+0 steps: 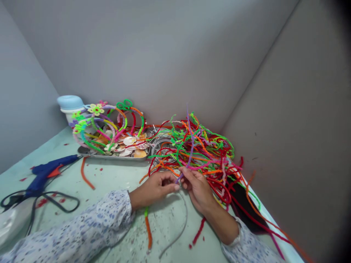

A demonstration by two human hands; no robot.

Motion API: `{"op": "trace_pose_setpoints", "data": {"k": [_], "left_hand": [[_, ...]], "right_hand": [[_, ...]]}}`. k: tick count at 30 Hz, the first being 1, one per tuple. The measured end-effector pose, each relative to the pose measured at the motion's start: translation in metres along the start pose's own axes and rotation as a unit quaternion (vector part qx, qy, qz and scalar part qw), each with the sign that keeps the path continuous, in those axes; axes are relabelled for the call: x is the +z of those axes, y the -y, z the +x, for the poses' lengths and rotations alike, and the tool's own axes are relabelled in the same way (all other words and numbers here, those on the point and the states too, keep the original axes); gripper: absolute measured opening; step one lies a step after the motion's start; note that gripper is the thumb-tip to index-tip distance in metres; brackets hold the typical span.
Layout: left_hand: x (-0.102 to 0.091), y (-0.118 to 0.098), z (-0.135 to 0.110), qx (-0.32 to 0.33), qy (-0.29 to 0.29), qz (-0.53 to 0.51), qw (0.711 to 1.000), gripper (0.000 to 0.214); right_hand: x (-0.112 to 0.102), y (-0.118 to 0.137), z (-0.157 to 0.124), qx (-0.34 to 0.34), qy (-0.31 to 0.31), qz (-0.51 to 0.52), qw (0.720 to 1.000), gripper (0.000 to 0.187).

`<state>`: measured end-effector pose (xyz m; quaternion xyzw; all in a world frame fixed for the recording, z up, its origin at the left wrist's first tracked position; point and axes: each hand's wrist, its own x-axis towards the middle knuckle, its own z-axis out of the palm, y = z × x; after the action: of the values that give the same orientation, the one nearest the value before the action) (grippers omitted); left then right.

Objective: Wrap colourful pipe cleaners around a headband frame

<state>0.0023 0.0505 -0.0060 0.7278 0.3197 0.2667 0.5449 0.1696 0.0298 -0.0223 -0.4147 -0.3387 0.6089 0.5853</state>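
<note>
My left hand [159, 188] is closed in a pinch at the end of a grey wire [185, 215], where a purple pipe cleaner [191, 146] meets it. My right hand [199, 190] pinches the same pipe cleaner just beside, and its free length stands up above the fingers. The wire curves down toward the table's near side. Below my left wrist hangs or lies a green and orange wrapped piece [148, 230]; whether it joins the wire is hidden by the hand. Behind both hands spreads a tangled heap of coloured pipe cleaners [208, 142].
Back left, a metal tray [120, 157] holds shells and several pipe-cleaner-wrapped headbands [109, 113], near a blue-lidded container [70, 104]. A blue glue gun [46, 171] with a looped black cord lies at left. Wire coils [164, 148] sit beside the tray. Grey walls stand behind and right.
</note>
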Motion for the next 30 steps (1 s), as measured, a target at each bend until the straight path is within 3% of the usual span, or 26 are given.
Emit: {"op": "trace_pose_setpoints", "data": {"k": [11,21,30], "left_hand": [[0.0002,0.0027,0.0002,-0.004,-0.013,-0.020,1.000,0.020],[-0.0065,0.0039,0.0016,-0.028,0.013,-0.125,0.992,0.036],[-0.0053,0.0062,0.0032,-0.052,0.016,-0.139,0.989,0.030]], "right_hand": [[-0.0009,-0.0004,-0.0003,0.001,-0.011,0.012,1.000,0.028],[-0.0010,-0.0012,-0.0024,0.016,0.060,0.015,0.998,0.026],[-0.0001,-0.0010,-0.0027,0.014,0.022,-0.002,1.000,0.029]]}}
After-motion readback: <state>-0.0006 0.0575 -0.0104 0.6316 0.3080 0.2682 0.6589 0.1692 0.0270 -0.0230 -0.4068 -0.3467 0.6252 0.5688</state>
